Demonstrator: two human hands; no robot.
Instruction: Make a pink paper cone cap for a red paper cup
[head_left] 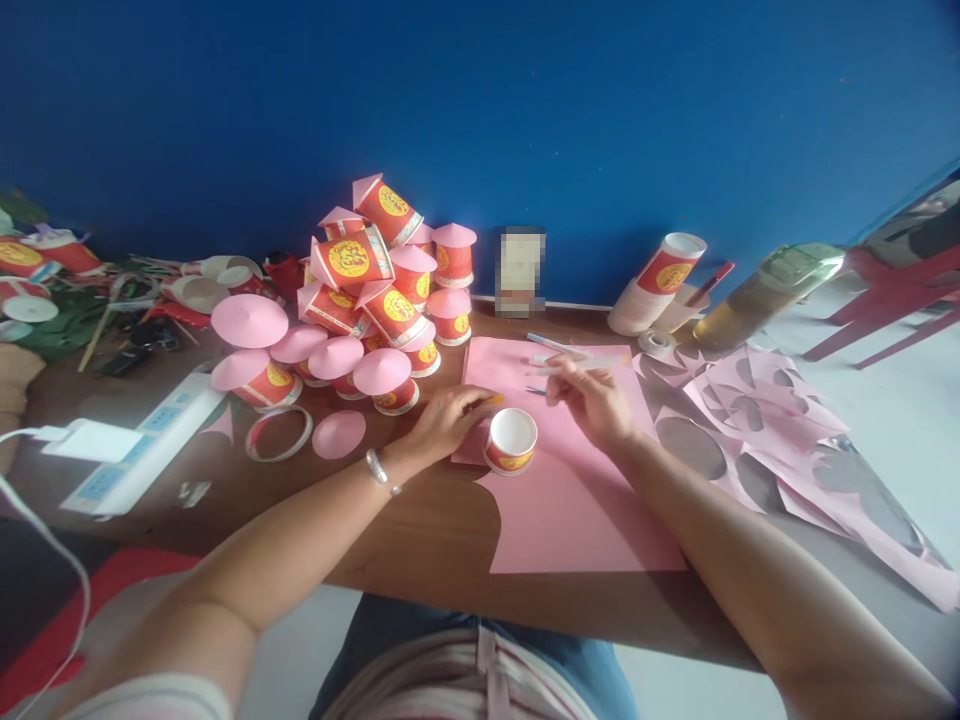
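My left hand is closed in a pinch, with a small yellow piece at its fingertips; its exact kind does not show. Just beside it, a short red-and-white paper cup stands upright, its white inside facing up. Over the pink paper, my right hand is closed around a slim, pale tube-like thing, partly hidden by the fingers. By those fingers lie dark blades, perhaps of scissors. Farther back on the paper is a pale blue-white pen.
Several red cups with pink cone tops are piled at left. Nearby are a pink disc, a tape ring and a power strip. Cut pink scraps, stacked cups and a bottle stand right.
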